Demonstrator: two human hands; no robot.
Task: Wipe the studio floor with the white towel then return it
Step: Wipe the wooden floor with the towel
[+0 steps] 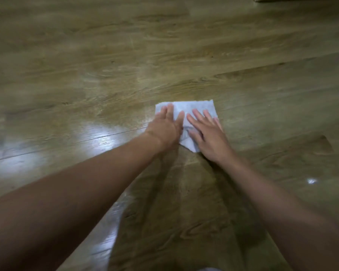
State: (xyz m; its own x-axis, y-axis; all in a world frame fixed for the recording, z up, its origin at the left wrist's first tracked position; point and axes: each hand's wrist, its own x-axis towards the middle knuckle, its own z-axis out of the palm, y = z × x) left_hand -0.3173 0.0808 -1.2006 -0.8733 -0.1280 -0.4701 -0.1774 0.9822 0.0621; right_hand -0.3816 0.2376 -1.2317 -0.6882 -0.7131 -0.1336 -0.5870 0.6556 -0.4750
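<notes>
down on the wood floor, seen from the head camera, the white towel lies flat, a bit past the middle of the view. it looks folded into a small pad. both arms reach out straight in front of me.

my left hand sits flat on the left part of the towel, fingers spread and open, palm down. my right hand sits flat on the right part, also open with fingers spread. the two hands are close side by side, with a thin strip of towel showing between them. neither hand pinches or grabs the cloth; they only press on it.

i think the wiping is under way, and the return step is not done.

here is what could go wrong. the floor looks shiny, with bright light spots on the left, so it may be slick. if i push too hard and too far, my flat hands could slide off the towel and skid on the bare wood. the towel could also bunch up or unfold under my palms, since nothing holds its edges. my arms are stretched far, so i could tip forward if i lean more. a dark thing at the top right corner is too cut off to name.
</notes>
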